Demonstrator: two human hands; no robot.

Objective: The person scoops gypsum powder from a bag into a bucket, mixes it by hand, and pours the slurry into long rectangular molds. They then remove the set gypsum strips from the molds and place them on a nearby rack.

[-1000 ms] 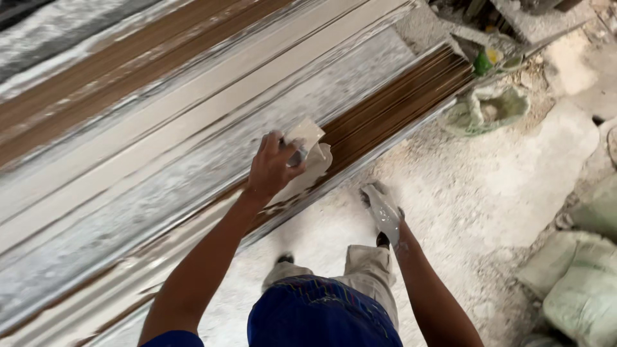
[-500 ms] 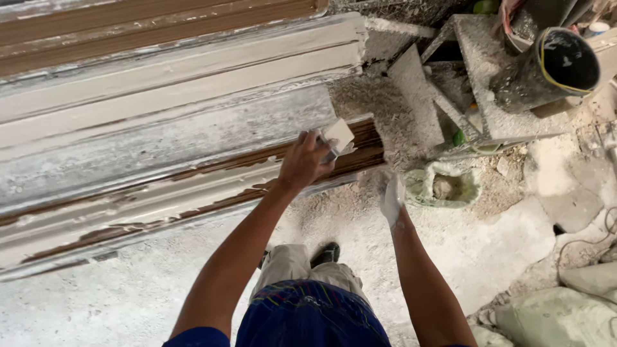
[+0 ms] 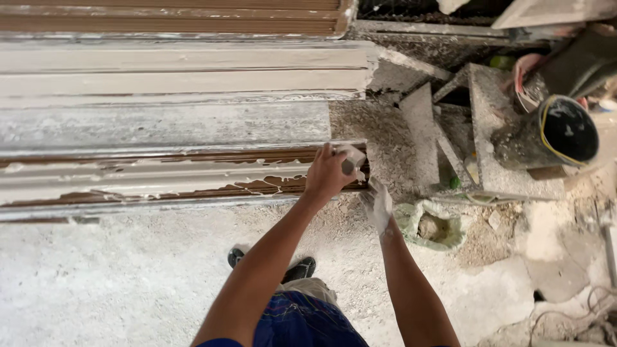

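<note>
Head view: dusty concrete floor (image 3: 116, 283), rubble at right. The left hand (image 3: 329, 175) grips a pale scraper pad (image 3: 352, 159) at the moulding's (image 3: 160, 177) right end; the putty-caked right hand (image 3: 377, 204) hangs loosely open. Pressing near that end could chip the coating.

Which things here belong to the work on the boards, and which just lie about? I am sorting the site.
In the work:
left hand holding a small pale scraper
right hand, coated white
brown board smeared with white filler

Lying about:
black bucket
green sack
concrete blocks
</note>
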